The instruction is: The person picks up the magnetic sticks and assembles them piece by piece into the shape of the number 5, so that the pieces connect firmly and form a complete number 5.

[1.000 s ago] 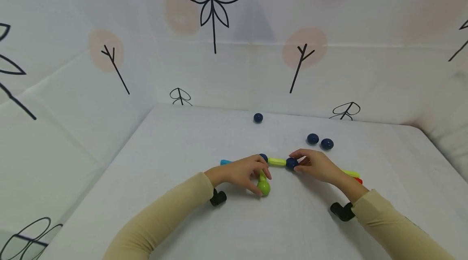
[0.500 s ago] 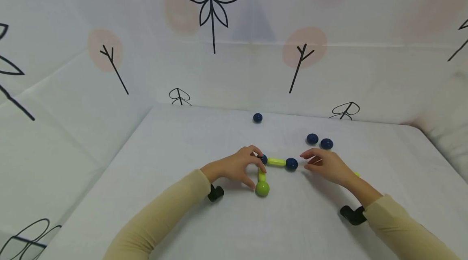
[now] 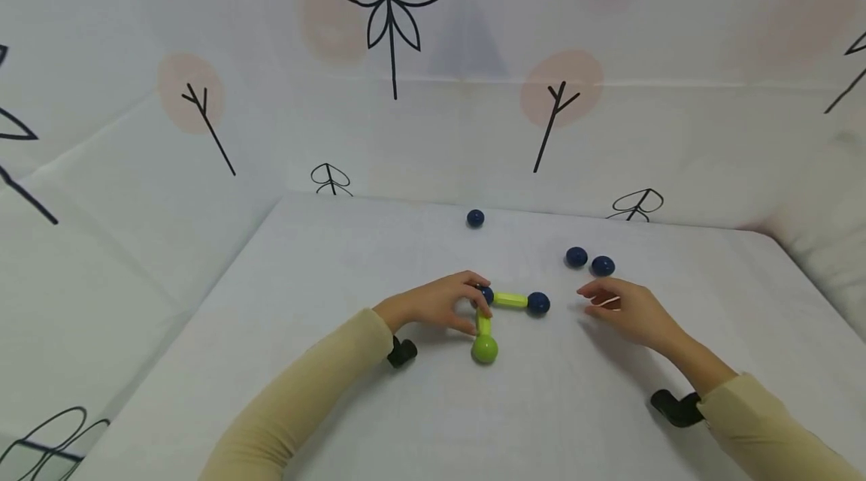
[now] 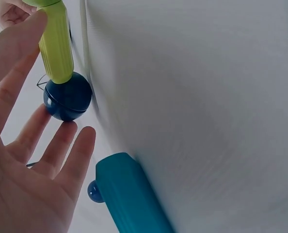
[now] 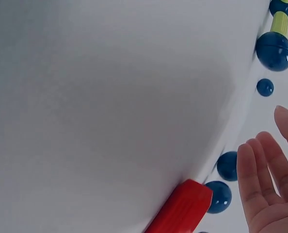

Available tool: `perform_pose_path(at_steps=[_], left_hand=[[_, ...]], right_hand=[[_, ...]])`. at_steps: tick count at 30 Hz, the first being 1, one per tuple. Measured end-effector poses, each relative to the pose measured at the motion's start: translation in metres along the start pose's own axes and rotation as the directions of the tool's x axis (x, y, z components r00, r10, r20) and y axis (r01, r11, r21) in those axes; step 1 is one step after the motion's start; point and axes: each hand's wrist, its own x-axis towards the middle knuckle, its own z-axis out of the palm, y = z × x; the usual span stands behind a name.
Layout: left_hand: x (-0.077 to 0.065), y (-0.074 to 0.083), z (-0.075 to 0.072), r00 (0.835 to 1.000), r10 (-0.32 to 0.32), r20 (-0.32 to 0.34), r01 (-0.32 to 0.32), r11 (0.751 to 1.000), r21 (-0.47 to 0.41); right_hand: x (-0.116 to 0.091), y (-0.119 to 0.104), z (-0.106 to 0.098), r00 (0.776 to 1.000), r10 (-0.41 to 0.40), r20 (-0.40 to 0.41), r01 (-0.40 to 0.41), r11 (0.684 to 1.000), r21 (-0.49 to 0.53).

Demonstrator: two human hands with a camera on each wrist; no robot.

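An L-shaped chain of toy balls and rods lies on the table. It runs from a green ball [image 3: 485,349] along a yellow-green rod [image 3: 483,325] to a blue corner ball [image 4: 67,99], then along a second yellow-green rod [image 3: 510,301] to a blue end ball [image 3: 538,304]. My left hand [image 3: 443,304] pinches the first rod between thumb and index finger, other fingertips right at the corner ball. To the right of the end ball, my right hand [image 3: 625,310] hovers with loosely bent fingers and holds nothing.
Two blue balls [image 3: 576,257] lie beyond my right hand, and a single blue ball [image 3: 476,219] lies near the back wall. A teal rod [image 4: 129,189] is beside my left hand, a red rod [image 5: 183,208] near my right. Black wrist devices [image 3: 676,409] show at both sleeves.
My right hand has let go of the blue end ball and moved right, away from it. My left hand has shifted from the green ball up along the rod towards the corner ball.
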Motion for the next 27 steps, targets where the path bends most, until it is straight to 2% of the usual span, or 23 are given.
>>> perform_pose_path(at_steps=[9,16,27], left_hand=[[0.003,0.0,0.002,1.0,-0.02,-0.015,0.02,1.0,0.014],[0.004,0.001,0.002,0.999,-0.028,-0.024,0.028,0.999,0.018],[0.005,0.0,0.003,0.999,-0.038,-0.023,0.039,0.999,0.019]], right_hand=[[-0.01,0.009,-0.009,0.998,0.062,0.01,-0.062,0.998,-0.019],[-0.018,0.016,-0.013,0.998,0.053,-0.02,-0.054,0.997,-0.049],[-0.028,0.023,-0.021,0.994,0.104,-0.028,-0.106,0.992,-0.073]])
